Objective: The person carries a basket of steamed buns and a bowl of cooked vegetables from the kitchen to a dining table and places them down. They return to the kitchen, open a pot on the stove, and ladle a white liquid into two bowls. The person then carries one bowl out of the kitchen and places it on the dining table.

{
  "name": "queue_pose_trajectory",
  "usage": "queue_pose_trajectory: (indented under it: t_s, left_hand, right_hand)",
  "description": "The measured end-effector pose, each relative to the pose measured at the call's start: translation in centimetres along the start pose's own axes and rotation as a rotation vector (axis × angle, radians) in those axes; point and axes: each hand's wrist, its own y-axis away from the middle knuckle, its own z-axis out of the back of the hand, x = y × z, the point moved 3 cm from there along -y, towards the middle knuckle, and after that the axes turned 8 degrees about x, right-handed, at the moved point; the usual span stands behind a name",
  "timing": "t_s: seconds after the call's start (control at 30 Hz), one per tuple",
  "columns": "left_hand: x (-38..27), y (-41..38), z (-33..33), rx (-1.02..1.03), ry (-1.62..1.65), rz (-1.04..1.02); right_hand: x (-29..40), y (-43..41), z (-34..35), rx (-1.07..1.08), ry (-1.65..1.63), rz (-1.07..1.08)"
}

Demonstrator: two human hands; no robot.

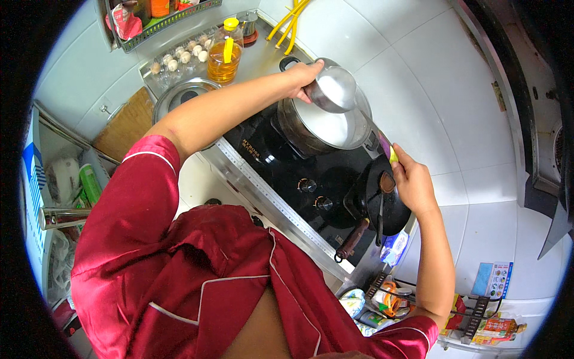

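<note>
My left hand [306, 80] grips the rim of a small metal bowl [335, 89], held tilted above a large metal pot [302, 134]. White liquid or steam shows inside the pot; I cannot tell which contents are in the bowl. My right hand [410, 179] is closed around the purple and green handle [386, 147] of a utensil whose metal shaft reaches towards the bowl and pot. The utensil's far end is hidden behind the bowl. The pot stands on a black glass gas hob [287, 179]. Its glass lid [179, 96] lies left of it, partly behind my left forearm.
A black frying pan [390, 211] with a wooden handle sits at the hob's right. Beyond my left arm are a cooking oil bottle [224, 60], eggs in a clear tray [184, 57] and a wooden board [125, 123]. Yellow gas hoses [293, 22] run up the tiled wall.
</note>
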Motion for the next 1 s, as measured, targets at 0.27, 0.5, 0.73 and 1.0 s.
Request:
queue_pose_trajectory:
  t_s: [0.27, 0.5, 0.73, 1.0]
  left_hand:
    - [-1.2, 3.2, 1.8, -0.081, 0.058, -0.130]
    - [-0.8, 5.5, 5.4, -0.141, 0.035, -0.166]
    - [0.1, 8.5, 8.3, -0.168, 0.112, -0.168]
    - [0.9, 10.2, 10.5, -0.236, 0.137, -0.191]
  right_hand:
    - [-0.8, 0.5, -1.1, -0.294, 0.243, -0.027]
    - [-4.6, -4.8, -6.4, 0.100, 0.343, -0.220]
    - [-5.2, -9.6, -11.3, 0.296, 0.333, -0.329]
    - [-2.0, -7.6, -11.8, 0.541, -0.979, -0.546]
